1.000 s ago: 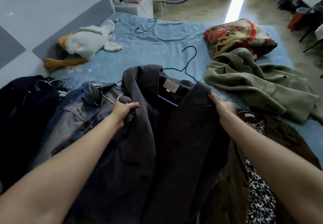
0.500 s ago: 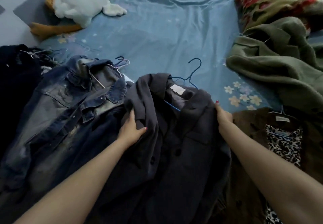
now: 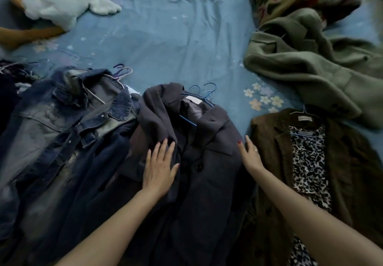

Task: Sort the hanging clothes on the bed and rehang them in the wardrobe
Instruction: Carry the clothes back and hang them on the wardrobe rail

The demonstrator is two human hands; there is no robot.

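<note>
Both hands lie flat on the dark grey coat (image 3: 199,162), which is spread face-up on the bed (image 3: 176,43) between the denim jacket (image 3: 62,124) and the brown jacket (image 3: 352,162). The left hand (image 3: 159,168) presses the left front panel with fingers straight; its grip is released, holding nothing. The right hand (image 3: 249,155) rests edge-on at the coat's right shoulder, fingers extended, grip likewise released. Beyond both hands, at the collar, the blue hanger (image 3: 202,97) sits inside the coat with its hook pointing away.

Judgement: the step in hand is smoothing and placing this coat in its sorted row. To do it well, sweep the palms outward from the buttons, square the lapels on the hanger's shoulders, and keep the hook free of the neighbouring hanger (image 3: 122,72) on the denim jacket, so that lifting later does not snag. The green coat (image 3: 310,68), beyond the right hand, remains crumpled.
</note>
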